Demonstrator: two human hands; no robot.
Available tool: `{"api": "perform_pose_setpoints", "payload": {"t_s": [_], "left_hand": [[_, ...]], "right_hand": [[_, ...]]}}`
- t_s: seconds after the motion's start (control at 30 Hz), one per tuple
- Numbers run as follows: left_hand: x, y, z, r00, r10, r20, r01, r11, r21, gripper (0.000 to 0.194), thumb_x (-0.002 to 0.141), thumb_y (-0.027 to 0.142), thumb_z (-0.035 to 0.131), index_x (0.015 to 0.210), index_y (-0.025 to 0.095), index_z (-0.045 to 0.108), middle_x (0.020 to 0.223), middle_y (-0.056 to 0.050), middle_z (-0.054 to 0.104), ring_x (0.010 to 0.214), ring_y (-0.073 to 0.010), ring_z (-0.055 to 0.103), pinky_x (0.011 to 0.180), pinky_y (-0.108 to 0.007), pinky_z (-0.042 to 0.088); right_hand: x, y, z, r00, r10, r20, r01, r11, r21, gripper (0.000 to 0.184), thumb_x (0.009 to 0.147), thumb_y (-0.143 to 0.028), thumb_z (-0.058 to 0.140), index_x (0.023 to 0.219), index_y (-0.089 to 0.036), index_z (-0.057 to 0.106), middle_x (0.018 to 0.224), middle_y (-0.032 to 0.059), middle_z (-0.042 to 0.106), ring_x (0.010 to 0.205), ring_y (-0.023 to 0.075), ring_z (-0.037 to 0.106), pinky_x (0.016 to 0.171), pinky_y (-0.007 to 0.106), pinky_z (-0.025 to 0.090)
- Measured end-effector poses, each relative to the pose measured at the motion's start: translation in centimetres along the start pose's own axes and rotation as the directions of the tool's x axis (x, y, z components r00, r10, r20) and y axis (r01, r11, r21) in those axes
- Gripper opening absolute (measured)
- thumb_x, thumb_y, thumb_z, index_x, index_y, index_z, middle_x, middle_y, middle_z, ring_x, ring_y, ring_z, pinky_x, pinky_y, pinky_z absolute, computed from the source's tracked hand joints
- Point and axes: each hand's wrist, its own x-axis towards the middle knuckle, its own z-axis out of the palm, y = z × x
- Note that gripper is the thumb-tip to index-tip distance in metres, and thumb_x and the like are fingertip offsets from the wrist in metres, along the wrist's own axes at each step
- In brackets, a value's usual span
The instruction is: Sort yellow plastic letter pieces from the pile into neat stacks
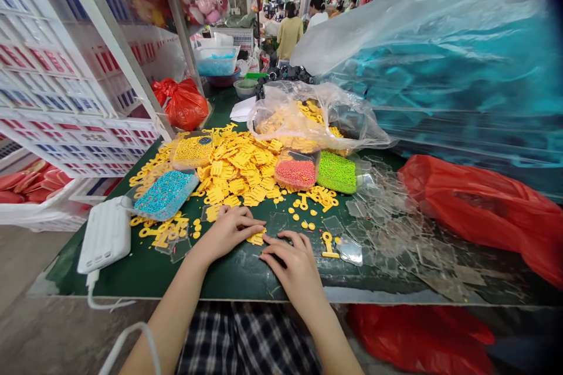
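Note:
A small yellow plastic piece [255, 238] lies on the green tabletop between my two hands. My left hand [232, 226] is closed, with its thumb and fingers at the piece's upper edge. From the other side comes my right hand [294, 256], its thumb and index finger apart and the index fingertip at the piece's right edge. Beyond my hands is a heap of flat yellow plastic pieces [241, 167]. Around it stand clear boxes of blue beads [165, 193], yellow beads [192, 150], coral beads [295, 173] and green beads [336, 171].
Right of my hands lie a yellow T-shaped part with a ring [328, 245] and many clear plastic squares [396, 217]. A white power bank [105, 231] with a cable sits at the left edge. Red bags [479, 205] and a large bag of blue material [440, 88] flank the right.

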Motion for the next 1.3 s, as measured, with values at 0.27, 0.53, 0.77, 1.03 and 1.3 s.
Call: {"api": "perform_pose_setpoints", "payload": {"t_s": [0.27, 0.53, 0.77, 1.03, 1.3], "left_hand": [[0.2, -0.4, 0.0, 0.992, 0.003, -0.129, -0.004, 1.0, -0.004, 0.037, 0.096, 0.052, 0.047, 0.106, 0.031, 0.075, 0.091, -0.002, 0.064, 0.095, -0.0226, 0.057, 0.092, -0.041, 0.032], [0.1, -0.5, 0.5, 0.989, 0.052, -0.142, -0.044, 0.997, 0.056, 0.03, 0.094, 0.05, 0.052, 0.103, 0.034, 0.076, 0.093, -0.002, 0.061, 0.095, -0.022, 0.055, 0.091, -0.04, 0.033], [0.0, -0.6, 0.8, 0.994, 0.075, -0.076, -0.069, 0.994, 0.085, 0.028, 0.095, 0.049, 0.051, 0.109, 0.039, 0.073, 0.097, -0.002, 0.057, 0.098, -0.021, 0.052, 0.095, -0.042, 0.03], [-0.3, 0.1, 0.2, 0.995, 0.061, -0.083, -0.058, 0.998, 0.035, 0.039, 0.098, 0.051, 0.041, 0.117, 0.033, 0.07, 0.1, -0.003, 0.061, 0.101, -0.0224, 0.053, 0.096, -0.042, 0.031], [-0.3, -0.2, 0.4, 0.982, 0.054, -0.183, -0.042, 0.996, 0.073, 0.032, 0.099, 0.039, 0.042, 0.104, 0.025, 0.07, 0.101, -0.004, 0.069, 0.1, -0.0228, 0.058, 0.097, -0.044, 0.03]], "right_hand": [[0.2, 0.0, -0.3, 1.0, 0.025, 0.007, -0.025, 1.0, -0.008, 0.009, 0.089, -0.03, 0.066, 0.083, -0.029, 0.072, 0.108, -0.0023, 0.074, 0.101, 0.0238, 0.058, 0.087, 0.042, 0.043], [1.0, -0.6, -0.4, 0.997, 0.063, -0.05, -0.063, 0.998, -0.011, 0.008, 0.089, -0.028, 0.065, 0.084, -0.026, 0.07, 0.108, -0.0009, 0.074, 0.098, 0.0245, 0.057, 0.085, 0.041, 0.044], [0.5, -0.7, 0.3, 0.998, 0.028, -0.057, -0.03, 0.999, -0.029, 0.006, 0.089, -0.027, 0.065, 0.086, -0.026, 0.07, 0.112, -0.001, 0.072, 0.099, 0.0232, 0.056, 0.087, 0.04, 0.044], [0.5, -0.8, 0.3, 0.994, 0.088, -0.064, -0.089, 0.996, -0.012, 0.011, 0.091, -0.03, 0.062, 0.086, -0.027, 0.071, 0.109, 0.0021, 0.071, 0.102, 0.0248, 0.056, 0.089, 0.043, 0.044], [2.5, -0.8, 0.7, 0.983, 0.154, -0.099, -0.153, 0.988, 0.017, 0.012, 0.09, -0.029, 0.062, 0.085, -0.026, 0.072, 0.1, 0.0044, 0.069, 0.099, 0.0253, 0.054, 0.088, 0.043, 0.043]]}}
